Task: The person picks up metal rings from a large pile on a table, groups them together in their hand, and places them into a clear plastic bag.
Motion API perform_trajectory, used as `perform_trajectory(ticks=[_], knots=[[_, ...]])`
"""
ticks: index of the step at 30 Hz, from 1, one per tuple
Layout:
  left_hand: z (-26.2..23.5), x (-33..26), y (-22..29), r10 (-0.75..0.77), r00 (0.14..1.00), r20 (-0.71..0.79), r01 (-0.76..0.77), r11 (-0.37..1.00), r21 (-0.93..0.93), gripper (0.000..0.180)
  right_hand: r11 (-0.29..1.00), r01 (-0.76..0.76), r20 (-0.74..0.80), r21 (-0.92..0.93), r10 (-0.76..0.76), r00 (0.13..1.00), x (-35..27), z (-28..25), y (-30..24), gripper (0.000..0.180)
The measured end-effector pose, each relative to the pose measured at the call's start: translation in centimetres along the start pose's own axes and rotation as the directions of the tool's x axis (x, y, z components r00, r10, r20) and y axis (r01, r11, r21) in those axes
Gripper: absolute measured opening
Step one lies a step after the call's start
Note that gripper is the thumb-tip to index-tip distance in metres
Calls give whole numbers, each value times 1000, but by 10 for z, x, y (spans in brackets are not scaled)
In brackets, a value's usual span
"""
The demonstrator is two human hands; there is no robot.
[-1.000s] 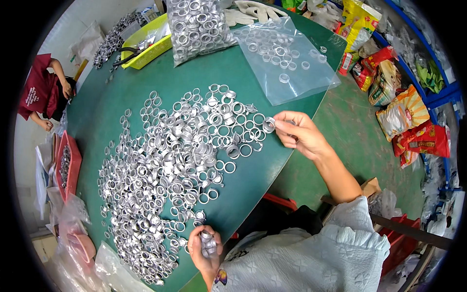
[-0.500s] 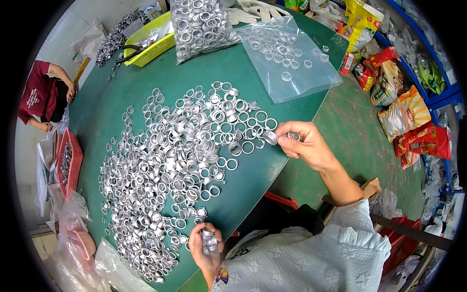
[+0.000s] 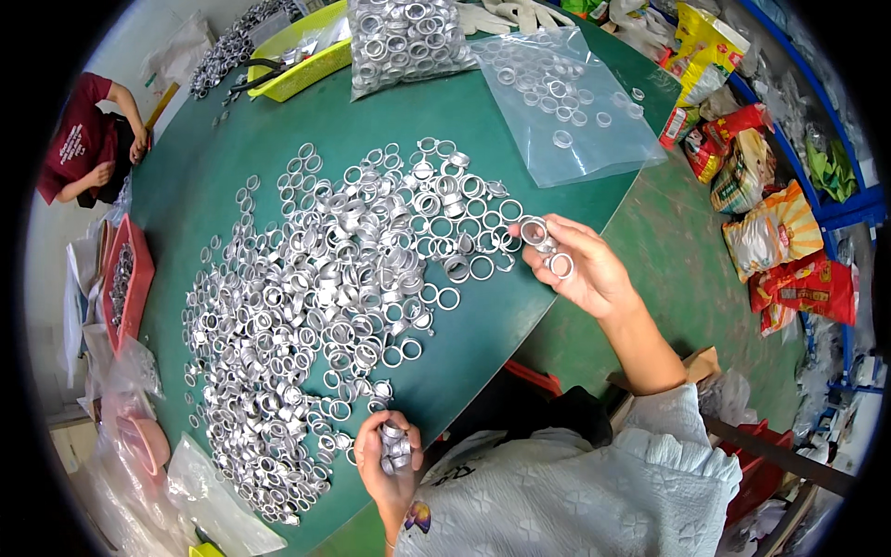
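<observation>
Several grey rings point(image 3: 546, 243) sitting pinched in right hand point(image 3: 587, 278); left hand point(image 3: 377, 472) clasping ring cluster point(image 3: 397, 451); light, even pressure probably serving best.

Across the desk point(image 3: 213, 176), a yellow basket point(image 3: 311, 78) is crossed at its rim by a black-handled tool point(image 3: 254, 83), perhaps pliers, pale gloves point(image 3: 531, 14) are laid farther right, colourful packages point(image 3: 772, 232) are lined up beside blue shelving point(image 3: 852, 208), and a red tray point(image 3: 140, 278) is placed at the left.
</observation>
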State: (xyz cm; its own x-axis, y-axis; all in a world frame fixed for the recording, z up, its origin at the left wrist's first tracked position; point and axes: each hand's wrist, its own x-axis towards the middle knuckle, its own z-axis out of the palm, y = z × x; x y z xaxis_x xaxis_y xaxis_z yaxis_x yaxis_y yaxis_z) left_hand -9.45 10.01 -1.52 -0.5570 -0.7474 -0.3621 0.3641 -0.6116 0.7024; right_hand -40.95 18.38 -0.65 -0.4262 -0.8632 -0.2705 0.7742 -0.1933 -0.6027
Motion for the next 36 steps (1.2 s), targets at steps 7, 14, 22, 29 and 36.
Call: perform_trajectory(ticks=[7, 14, 22, 29, 36], knots=[[-2, 1, 1, 10, 1000, 29, -11, 1000, 13, 33, 968, -110, 81, 227, 94, 992, 1, 11, 8, 18], [-1, 1, 1, -1, 1000, 25, 1, 1000, -1, 34, 960, -93, 106, 266, 66, 992, 0, 9, 12, 33], [-2, -1, 2, -13, 999, 31, 12, 1000, 18, 32, 924, -184, 214, 336, 115, 970, 0, 18, 14, 47], [-8, 3, 6, -102, 992, 73, 106, 993, -50, 35, 799, -364, 435, 479, 145, 889, -4, 1, 39, 37], [-13, -3, 6, -242, 955, 171, 295, 813, -502, 35, 817, -403, 252, 413, 323, 912, -17, 36, 80, 40]])
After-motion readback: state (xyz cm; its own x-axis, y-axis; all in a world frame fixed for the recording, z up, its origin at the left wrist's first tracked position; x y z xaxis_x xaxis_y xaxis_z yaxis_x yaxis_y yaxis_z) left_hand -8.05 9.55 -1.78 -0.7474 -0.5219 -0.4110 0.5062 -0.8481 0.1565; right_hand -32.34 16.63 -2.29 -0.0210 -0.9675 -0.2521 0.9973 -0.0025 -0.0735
